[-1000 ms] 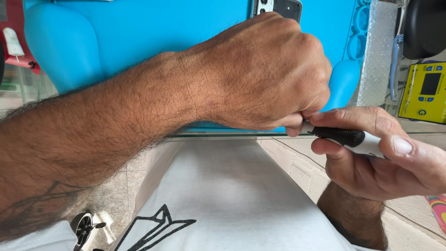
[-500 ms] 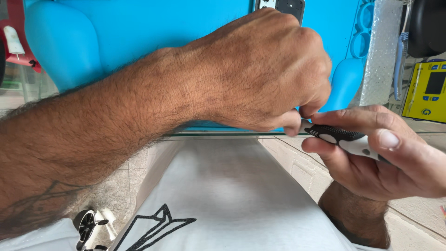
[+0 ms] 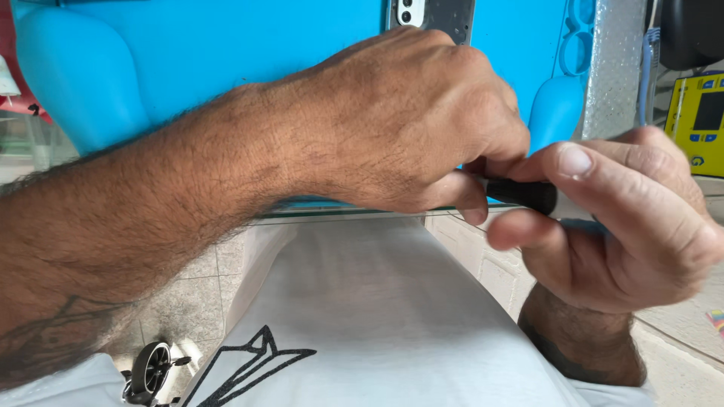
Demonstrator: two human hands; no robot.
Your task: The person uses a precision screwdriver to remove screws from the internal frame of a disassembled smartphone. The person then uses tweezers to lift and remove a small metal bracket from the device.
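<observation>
**Gripping a black tool handle at the bench edge**

Pinching a black handle (image 3: 528, 194) between both hands, just at the near edge of a glass bench top (image 3: 339, 215). Left hand (image 3: 407, 128) curled over from 10 o'clock, fingers closed narrow, fingertips down on the inner end of the handle; whatever lies under the palm hidden from view. Right hand (image 3: 633, 226) coming up from 4 o'clock, thumb and forefinger closed on the outer end of the handle, remaining fingers loosely folded beneath.

Compared with a second ago: right thumb lifted higher and rolled over the top of the handle, right hand drawn closer to the left, less of the handle showing between them. Left hand shifted only slightly. Reads as a turning or re-gripping of the tool on the spot, work staying at the same point rather than moving on; tip of the tool and what it meets not visible.

Behind the hands, at 12 o'clock, a blue mat (image 3: 226, 53) with a dark phone (image 3: 430, 15) lying on it. At 2 o'clock, well apart, a yellow device (image 3: 694, 124). Below, at 6 o'clock, a white shirt (image 3: 377, 316) with a black outline print.
</observation>
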